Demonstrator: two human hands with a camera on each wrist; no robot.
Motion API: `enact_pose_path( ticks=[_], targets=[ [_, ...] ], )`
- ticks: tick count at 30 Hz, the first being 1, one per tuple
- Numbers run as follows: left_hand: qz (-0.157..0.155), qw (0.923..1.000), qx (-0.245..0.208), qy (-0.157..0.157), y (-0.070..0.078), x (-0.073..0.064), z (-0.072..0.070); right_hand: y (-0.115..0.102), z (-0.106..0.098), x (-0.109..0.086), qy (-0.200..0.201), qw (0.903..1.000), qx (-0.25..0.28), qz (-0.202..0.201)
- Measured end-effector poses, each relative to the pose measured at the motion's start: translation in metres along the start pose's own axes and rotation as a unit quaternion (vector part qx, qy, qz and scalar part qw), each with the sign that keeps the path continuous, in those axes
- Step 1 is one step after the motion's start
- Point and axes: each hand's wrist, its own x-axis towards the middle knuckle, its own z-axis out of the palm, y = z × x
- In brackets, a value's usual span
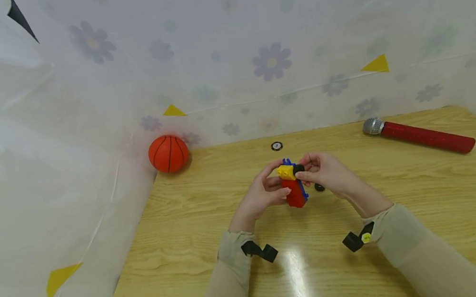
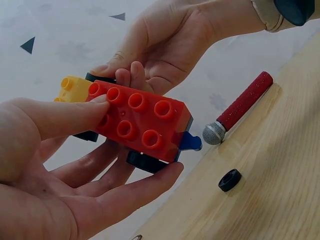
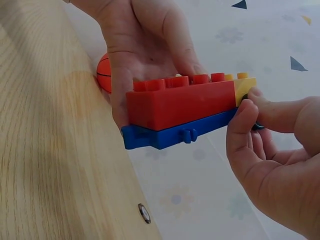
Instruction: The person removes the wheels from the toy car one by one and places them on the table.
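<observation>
I can read no word, number or brand. The disc near the far edge of the table bears a mark at its pale centre, and the yellow sticker by my right cuff another, both too small for me to make out.

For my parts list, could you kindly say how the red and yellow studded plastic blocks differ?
The red studded plastic block is longer than the yellow studded plastic block. The red one shows more studs than the yellow one. Both carry round raised studs.
</observation>
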Motion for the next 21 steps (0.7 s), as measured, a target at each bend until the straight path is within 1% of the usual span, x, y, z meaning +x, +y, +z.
enact_pose_path(
  ticks=[6, 10, 17, 19, 21],
  targets=[
    [0.0, 1.0, -0.002, 0.003, 0.0008, -0.0006, 0.0018, -0.0003, -0.0004, -0.0005, 0.005, 0.9999, -0.014, 0.003],
    [-0.001, 1.0, -0.002, 0.004, 0.0008, -0.0007, 0.0022, 0.0004, -0.0002, -0.0008, 0.007, 0.9999, -0.015, 0.003],
    [-0.004, 1.0, 0.0, 0.008, 0.0, -0.0002, 0.0026, 0.0033, 0.0003, -0.0003, 0.012, 0.9997, -0.02, -0.007],
    [-0.006, 0.9999, 0.001, 0.015, -0.0006, 0.0002, 0.0028, 0.0039, 0.0008, -0.0007, 0.02, 0.9994, -0.028, -0.008],
    [-0.006, 0.9995, 0.003, 0.031, -0.0017, 0.0013, 0.0027, 0.0048, 0.0014, -0.0013, 0.038, 0.9982, -0.045, -0.01]
  ],
)
